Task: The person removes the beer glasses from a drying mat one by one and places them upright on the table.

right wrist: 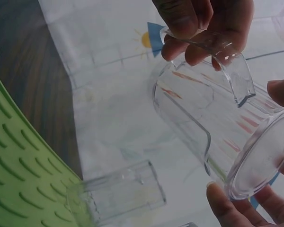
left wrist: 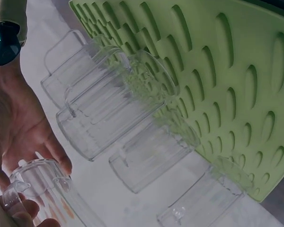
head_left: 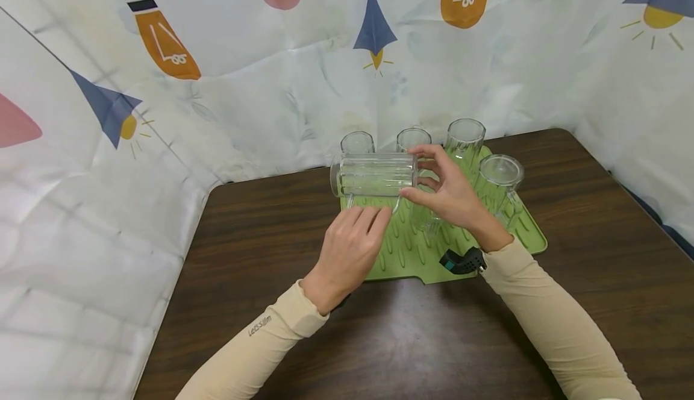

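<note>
A clear glass mug lies sideways in the air over the green drying mat, its handle towards the person. My left hand grips that handle, fingers curled through it, as the right wrist view shows at the handle. At the mug's right end, my right hand holds the rounded edge between thumb and spread fingers. In the left wrist view, the right hand reaches round the same end. Behind the held mug, more glass mugs stand on the mat, partly hidden by it and the right hand.
Another mug stands near the mat's right edge, close to the right wrist. The mat lies on a dark wooden table. A patterned white curtain rises right behind the table's far edge and along its left side.
</note>
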### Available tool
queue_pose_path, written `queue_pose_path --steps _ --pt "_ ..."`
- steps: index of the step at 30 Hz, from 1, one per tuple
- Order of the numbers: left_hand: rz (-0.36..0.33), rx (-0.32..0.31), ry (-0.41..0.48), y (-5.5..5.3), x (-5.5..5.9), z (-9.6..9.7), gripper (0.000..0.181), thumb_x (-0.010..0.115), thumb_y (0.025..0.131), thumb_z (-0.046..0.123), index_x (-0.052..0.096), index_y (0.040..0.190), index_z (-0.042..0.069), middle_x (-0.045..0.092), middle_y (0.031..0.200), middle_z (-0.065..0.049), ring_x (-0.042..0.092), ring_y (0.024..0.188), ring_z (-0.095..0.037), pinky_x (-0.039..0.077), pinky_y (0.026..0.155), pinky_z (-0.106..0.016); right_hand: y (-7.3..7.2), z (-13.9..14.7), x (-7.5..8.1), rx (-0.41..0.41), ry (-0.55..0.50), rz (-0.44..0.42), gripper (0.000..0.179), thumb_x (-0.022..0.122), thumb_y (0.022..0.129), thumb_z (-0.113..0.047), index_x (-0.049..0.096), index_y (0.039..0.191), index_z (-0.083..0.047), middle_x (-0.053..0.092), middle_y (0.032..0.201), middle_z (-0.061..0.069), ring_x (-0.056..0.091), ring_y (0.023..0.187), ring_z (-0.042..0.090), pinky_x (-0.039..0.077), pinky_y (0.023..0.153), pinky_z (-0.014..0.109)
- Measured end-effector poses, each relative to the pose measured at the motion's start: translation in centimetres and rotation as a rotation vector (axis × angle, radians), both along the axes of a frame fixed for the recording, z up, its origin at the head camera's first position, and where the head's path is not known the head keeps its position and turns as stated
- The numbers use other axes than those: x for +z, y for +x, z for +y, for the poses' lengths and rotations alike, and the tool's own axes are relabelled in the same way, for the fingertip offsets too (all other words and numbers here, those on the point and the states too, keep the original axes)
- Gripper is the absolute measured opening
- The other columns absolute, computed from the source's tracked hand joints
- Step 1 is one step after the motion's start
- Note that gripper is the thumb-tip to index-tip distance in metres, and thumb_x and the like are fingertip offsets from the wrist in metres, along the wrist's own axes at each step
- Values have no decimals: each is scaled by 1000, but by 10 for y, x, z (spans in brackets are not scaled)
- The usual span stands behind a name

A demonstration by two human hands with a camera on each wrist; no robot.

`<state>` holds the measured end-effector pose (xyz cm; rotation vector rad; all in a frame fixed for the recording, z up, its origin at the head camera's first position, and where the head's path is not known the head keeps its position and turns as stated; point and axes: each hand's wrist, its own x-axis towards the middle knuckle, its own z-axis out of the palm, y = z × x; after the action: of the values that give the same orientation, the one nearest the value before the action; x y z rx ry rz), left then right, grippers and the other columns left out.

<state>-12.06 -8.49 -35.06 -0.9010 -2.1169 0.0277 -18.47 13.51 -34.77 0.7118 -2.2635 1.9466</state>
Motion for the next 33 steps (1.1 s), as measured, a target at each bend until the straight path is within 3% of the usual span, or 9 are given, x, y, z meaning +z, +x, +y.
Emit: queue_pose_path --steps 10,14,18,24,33 --pt "-7 -81 93 3 11 -7 27 59 96 -5 74 116 7 76 106 -4 70 97 -23 60 85 -33 1 -1 5 -36 -41 54 69 73 88 9 40 147 1 41 154 15 50 132 19 51 102 12" --pt "8 -103 198 1 16 -11 26 62 93 -1 74 115 6 75 108 -8 69 102 -27 60 88 -36 1 0 7 -44 -70 74 68 72 87 12 40 147 3 42 152 15 52 129 13 52 100 13" --pt "-4 -122 359 -2 18 -17 26 68 92 8 71 117 1 72 111 -13 66 105 -31 59 91 -40 2 1 11 -58 -90 76 67 71 87 12 41 147 1 44 150 9 51 128 12 52 99 13" --pt "-125 -144 609 -9 12 -21 32 68 93 11 65 121 -5 68 114 -20 64 104 -34 59 91 -44 4 3 17 -72 -125 71 66 70 87 14 43 146 -1 46 145 -3 52 128 12 54 98 14" --pt "-403 -214 875 -15 -8 -20 28 58 101 11 61 123 -5 66 116 -20 65 105 -28 57 87 -39 4 5 20 -80 -191 73 69 69 85 16 42 146 1 49 139 -6 54 125 15 55 96 16"
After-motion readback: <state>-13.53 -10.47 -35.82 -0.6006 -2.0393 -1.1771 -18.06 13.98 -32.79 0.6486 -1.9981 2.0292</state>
